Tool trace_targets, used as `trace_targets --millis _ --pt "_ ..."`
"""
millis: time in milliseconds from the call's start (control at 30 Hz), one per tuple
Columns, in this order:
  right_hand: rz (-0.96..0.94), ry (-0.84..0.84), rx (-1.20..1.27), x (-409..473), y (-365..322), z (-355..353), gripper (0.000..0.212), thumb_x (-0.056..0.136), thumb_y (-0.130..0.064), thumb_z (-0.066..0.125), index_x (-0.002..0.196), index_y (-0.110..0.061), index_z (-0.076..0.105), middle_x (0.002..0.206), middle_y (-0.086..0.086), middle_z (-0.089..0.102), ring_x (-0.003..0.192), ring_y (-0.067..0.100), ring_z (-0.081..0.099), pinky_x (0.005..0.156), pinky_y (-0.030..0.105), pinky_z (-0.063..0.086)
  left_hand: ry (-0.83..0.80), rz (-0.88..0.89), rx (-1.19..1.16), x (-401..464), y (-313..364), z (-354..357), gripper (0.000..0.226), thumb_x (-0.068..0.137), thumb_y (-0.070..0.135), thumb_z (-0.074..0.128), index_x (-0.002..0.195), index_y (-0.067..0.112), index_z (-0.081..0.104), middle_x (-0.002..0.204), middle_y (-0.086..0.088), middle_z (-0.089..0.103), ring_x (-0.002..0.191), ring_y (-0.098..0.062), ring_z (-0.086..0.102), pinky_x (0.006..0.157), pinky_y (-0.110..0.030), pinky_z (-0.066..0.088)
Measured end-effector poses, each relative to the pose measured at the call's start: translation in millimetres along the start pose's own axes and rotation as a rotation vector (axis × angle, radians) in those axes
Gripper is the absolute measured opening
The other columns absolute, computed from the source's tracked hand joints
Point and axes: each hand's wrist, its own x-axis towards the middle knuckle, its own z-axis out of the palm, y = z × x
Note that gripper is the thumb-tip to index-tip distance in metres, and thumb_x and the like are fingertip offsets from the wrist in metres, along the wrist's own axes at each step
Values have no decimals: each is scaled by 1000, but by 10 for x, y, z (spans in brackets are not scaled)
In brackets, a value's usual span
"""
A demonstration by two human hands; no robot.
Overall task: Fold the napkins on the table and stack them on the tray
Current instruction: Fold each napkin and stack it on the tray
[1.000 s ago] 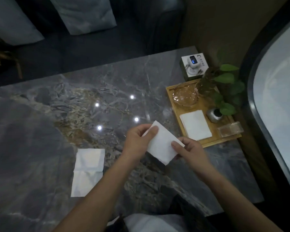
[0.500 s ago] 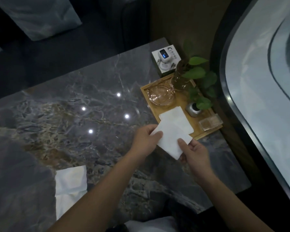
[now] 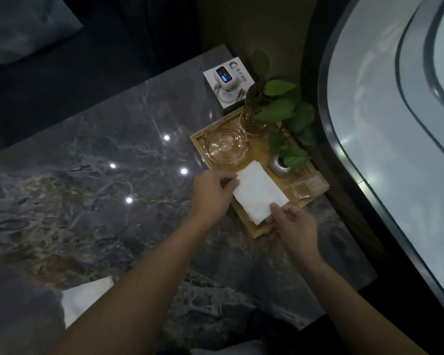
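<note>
A folded white napkin (image 3: 259, 192) is over the near part of the wooden tray (image 3: 200, 146), covering the napkin that lay there. My left hand (image 3: 210, 194) pinches its left edge. My right hand (image 3: 291, 222) pinches its near corner, thumb on top. Whether the napkin rests on the tray or hovers just above it I cannot tell. Another white napkin (image 3: 85, 298), unfolded, lies on the dark marble table (image 3: 100, 201) at the lower left, partly hidden by my left forearm.
On the tray stand a glass ashtray (image 3: 224, 146), a small metal pot (image 3: 280, 166) and a clear box (image 3: 308, 187). A plant in a glass vase (image 3: 253, 119) and a white box (image 3: 228, 82) sit behind. The table's right edge is close by.
Both hands carried the folded napkin away from me and to the right, from above the table onto the tray over the earlier napkin. My view swung right.
</note>
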Motion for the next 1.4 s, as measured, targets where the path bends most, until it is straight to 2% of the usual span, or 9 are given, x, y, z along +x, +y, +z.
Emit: trace_targets --millis 167,367,533,700,867,1033,1200,1300,1400 --pt "8 39 -21 90 21 49 28 88 -27 70 69 -7 66 59 10 68 42 17 57 41 24 45 42 69 96 70 11 42 18 88 25 74 102 16 79 98 1 78 83 -7 65 78 -21 49" --pt "31 56 -59 135 67 48 29 86 -28 72 68 -7 65 59 12 66 36 12 52 37 22 42 73 89 149 131 53 112 15 85 29 75 96 18 79 92 3 77 80 -10 66 77 -28 56" --pt "3 75 -119 135 91 27 35 84 -31 74 59 -10 63 52 6 64 41 10 54 46 27 44 114 71 121 87 -44 89 14 81 30 80 87 18 75 83 5 71 76 -11 65 72 -34 58" --pt "-131 49 -271 76 117 39 32 86 -32 71 62 -14 64 58 -1 65 47 6 57 49 23 44 113 67 79 -74 -167 -16 15 81 32 79 81 18 74 76 6 70 70 -7 64 68 -37 59" --pt "-417 -6 -490 -89 104 98 26 91 -28 64 67 -19 63 56 -11 60 64 -4 60 48 9 40 152 56 96 -419 -313 -135 19 84 43 72 82 24 76 81 11 67 80 -4 60 73 -29 54" --pt "-570 -141 -522 -184 86 282 14 90 -24 62 79 -20 68 68 -9 66 66 4 62 55 21 46 204 -7 93 -820 -576 -325 25 87 45 68 93 23 79 96 8 68 101 -10 59 87 -28 49" --pt "-656 -259 -543 -347 107 530 8 86 -15 65 80 -20 69 69 -12 64 66 0 60 60 13 45 257 -45 57 -1187 -845 -568 18 90 35 68 95 21 77 92 9 67 89 -5 61 78 -21 50" --pt "-663 -341 -596 -463 144 698 12 86 -14 66 77 -23 68 69 -11 65 63 -1 59 63 18 46 305 -101 20 -1422 -990 -691 13 92 28 68 97 20 76 91 9 66 84 -1 59 76 -19 49" --pt "-681 -419 -649 -605 169 847 19 85 -16 66 75 -32 63 63 -18 60 60 -8 57 59 6 41 370 -171 -8 -1656 -1143 -778 8 92 27 67 95 23 74 90 11 65 81 4 59 74 -13 49"
